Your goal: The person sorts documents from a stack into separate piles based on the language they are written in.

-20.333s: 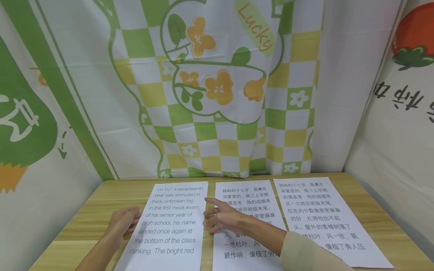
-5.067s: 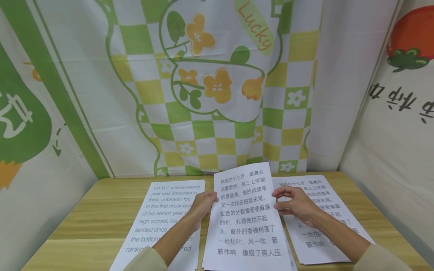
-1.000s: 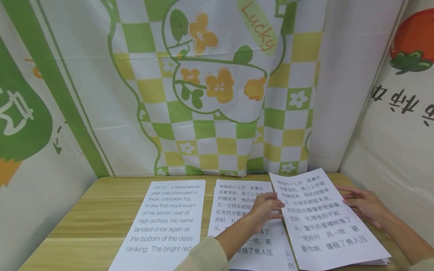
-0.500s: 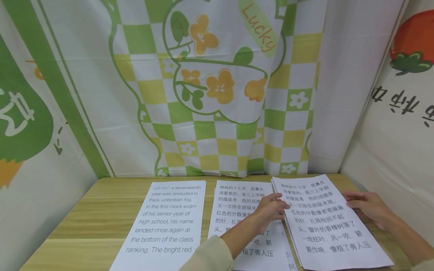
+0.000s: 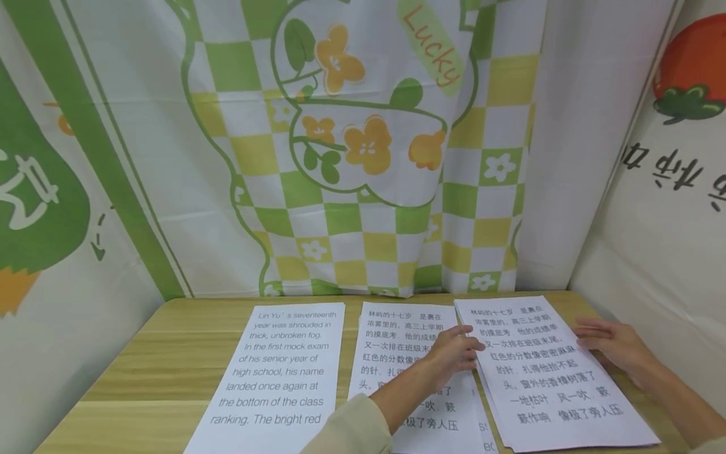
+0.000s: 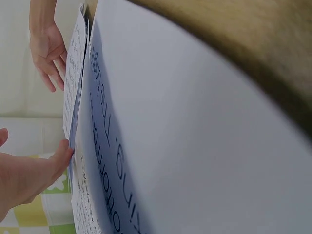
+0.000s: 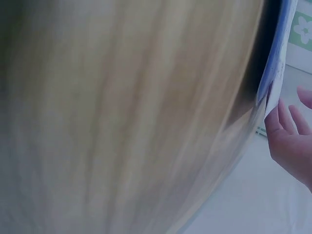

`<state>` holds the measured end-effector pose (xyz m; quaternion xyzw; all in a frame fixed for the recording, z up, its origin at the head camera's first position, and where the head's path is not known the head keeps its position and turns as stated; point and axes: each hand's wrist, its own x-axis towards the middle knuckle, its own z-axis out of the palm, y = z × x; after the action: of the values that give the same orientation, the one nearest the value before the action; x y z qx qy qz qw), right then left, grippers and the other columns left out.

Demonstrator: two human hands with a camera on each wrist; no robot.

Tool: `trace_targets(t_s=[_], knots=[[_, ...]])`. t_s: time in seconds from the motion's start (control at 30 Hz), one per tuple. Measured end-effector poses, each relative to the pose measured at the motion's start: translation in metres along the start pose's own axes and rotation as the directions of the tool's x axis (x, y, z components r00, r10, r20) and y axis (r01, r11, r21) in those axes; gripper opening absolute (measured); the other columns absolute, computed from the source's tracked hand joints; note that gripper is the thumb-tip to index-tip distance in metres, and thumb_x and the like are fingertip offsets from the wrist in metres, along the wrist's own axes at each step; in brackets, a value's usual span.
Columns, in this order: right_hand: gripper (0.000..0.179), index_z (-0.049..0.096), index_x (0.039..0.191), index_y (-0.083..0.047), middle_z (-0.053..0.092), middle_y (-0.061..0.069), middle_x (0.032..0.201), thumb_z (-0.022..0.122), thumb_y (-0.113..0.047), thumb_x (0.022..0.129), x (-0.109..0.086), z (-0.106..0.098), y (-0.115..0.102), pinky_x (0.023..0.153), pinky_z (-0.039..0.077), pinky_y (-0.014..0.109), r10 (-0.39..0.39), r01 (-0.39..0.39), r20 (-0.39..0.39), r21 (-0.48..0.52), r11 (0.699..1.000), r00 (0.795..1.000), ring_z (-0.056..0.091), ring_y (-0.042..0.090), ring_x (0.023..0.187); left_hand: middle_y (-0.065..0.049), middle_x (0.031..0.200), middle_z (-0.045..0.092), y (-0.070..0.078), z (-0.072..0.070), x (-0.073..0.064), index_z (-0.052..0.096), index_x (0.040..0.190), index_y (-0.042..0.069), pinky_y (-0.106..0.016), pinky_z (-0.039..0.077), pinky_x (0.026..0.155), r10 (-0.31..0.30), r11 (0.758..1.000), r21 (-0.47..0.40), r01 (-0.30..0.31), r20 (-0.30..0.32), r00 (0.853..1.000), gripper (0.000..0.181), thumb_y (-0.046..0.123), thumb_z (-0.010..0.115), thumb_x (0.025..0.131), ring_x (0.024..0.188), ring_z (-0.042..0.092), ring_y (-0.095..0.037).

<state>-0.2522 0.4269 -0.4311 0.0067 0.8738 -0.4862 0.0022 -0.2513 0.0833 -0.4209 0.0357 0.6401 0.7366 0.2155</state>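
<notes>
The right-hand stack of printed paper sheets (image 5: 544, 378) lies on the table, its large Chinese text facing up. Against its left edge rest the fingertips of my left hand (image 5: 450, 354), reaching over the middle stack. My right hand (image 5: 618, 345) is at the opposite long edge, fingers extended and fingertips right beside the paper. Under the top sheet, lower sheets show slightly offset along the left edge. In the left wrist view, my left hand (image 6: 29, 178) has its fingers at the paper's side. The right wrist view shows my right hand (image 7: 292, 141) with loosely bent fingers at the sheets' edge.
The middle stack of Chinese-text paper (image 5: 386, 372), partly covered by my left forearm, has a sheet with English letters peeking out at its lower right. Farther left lies a stack with English text (image 5: 272, 378). Behind the wooden table (image 5: 136, 378) hangs a checkered curtain (image 5: 363, 246).
The top paper, raised and skewed at its far end a second ago, has come down flat and lined up closer with the sheets beneath. Both hands have shifted slightly, staying at its sides.
</notes>
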Motion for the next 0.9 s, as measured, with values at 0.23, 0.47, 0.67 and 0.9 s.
trace_targets(t_s=[0.23, 0.47, 0.67, 0.9], knots=[[0.069, 0.029, 0.148, 0.023, 0.056, 0.038, 0.137, 0.067, -0.007, 0.099, 0.003, 0.002, -0.006, 0.08, 0.062, 0.025, 0.01, -0.01, -0.003, -0.02, 1.0, 1.0, 0.067, -0.006, 0.089, -0.015, 0.122, 0.065, 0.002, 0.001, 0.0, 0.052, 0.148, 0.004, -0.046, 0.055, 0.104, -0.019, 1.0, 0.013, 0.02, -0.012, 1.0, 0.061, 0.01, 0.067, 0.09, 0.123, 0.062, -0.037], [0.071, 0.029, 0.149, 0.022, 0.05, 0.04, 0.142, 0.067, -0.012, 0.099, 0.003, 0.002, -0.009, 0.081, 0.062, 0.027, 0.048, -0.046, 0.024, -0.075, 0.996, 0.999, 0.071, 0.01, 0.096, -0.015, 0.123, 0.065, 0.001, 0.001, -0.001, 0.053, 0.148, 0.004, -0.046, 0.055, 0.104, -0.029, 0.999, 0.015, 0.029, -0.007, 1.0, 0.06, 0.01, 0.066, 0.089, 0.125, 0.061, -0.037], [0.072, 0.029, 0.149, 0.021, 0.049, 0.038, 0.144, 0.067, -0.015, 0.1, 0.003, 0.002, -0.012, 0.081, 0.062, 0.029, 0.076, -0.073, 0.036, -0.086, 0.994, 0.996, 0.072, 0.021, 0.101, -0.014, 0.124, 0.064, 0.0, 0.001, 0.001, 0.052, 0.148, 0.003, -0.047, 0.055, 0.104, -0.02, 1.0, 0.011, 0.02, 0.007, 1.0, 0.061, 0.01, 0.066, 0.089, 0.125, 0.06, -0.037], [0.072, 0.028, 0.15, 0.022, 0.05, 0.038, 0.143, 0.065, -0.016, 0.101, 0.003, 0.001, -0.016, 0.082, 0.063, 0.029, 0.079, -0.074, 0.044, -0.113, 0.991, 0.996, 0.071, 0.027, 0.105, -0.018, 0.128, 0.062, 0.003, 0.0, -0.001, 0.053, 0.147, 0.003, -0.048, 0.055, 0.104, -0.014, 0.998, 0.061, 0.015, -0.005, 1.0, 0.059, 0.011, 0.065, 0.09, 0.126, 0.059, -0.039]])
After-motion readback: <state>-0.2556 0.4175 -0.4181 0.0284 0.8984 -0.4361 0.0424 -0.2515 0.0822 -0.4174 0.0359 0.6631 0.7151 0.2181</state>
